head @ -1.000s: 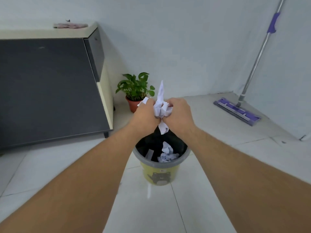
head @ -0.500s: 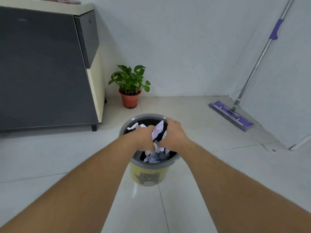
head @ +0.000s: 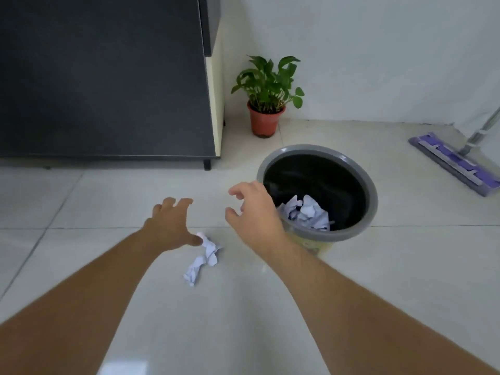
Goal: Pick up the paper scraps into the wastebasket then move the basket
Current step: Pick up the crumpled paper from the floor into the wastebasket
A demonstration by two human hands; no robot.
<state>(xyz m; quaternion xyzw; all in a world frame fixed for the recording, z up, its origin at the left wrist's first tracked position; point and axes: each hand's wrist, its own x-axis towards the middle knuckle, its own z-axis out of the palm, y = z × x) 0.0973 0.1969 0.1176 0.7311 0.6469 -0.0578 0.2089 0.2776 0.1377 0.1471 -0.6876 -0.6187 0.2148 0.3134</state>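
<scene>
The wastebasket [head: 362, 220] has a grey rim, a black liner and a yellow body, and stands on the tiled floor at the right. Crumpled white paper [head: 305, 212] lies inside it. A crumpled paper scrap [head: 204, 259] lies on the floor left of the basket. My left hand [head: 170, 226] hovers open just above and left of that scrap, thumb close to its upper end. My right hand [head: 253, 212] is open with curled fingers, empty, in front of the basket's left rim.
A dark cabinet [head: 102, 77] on short legs fills the upper left. A potted green plant [head: 267, 98] stands by the wall behind the basket. A purple flat mop [head: 454, 163] rests on the floor at the right, its pole leaning up the wall.
Both hands let the paper bundle go into the basket and pulled out to the left. The view tilted down and left, bringing a scrap on the floor into sight.
</scene>
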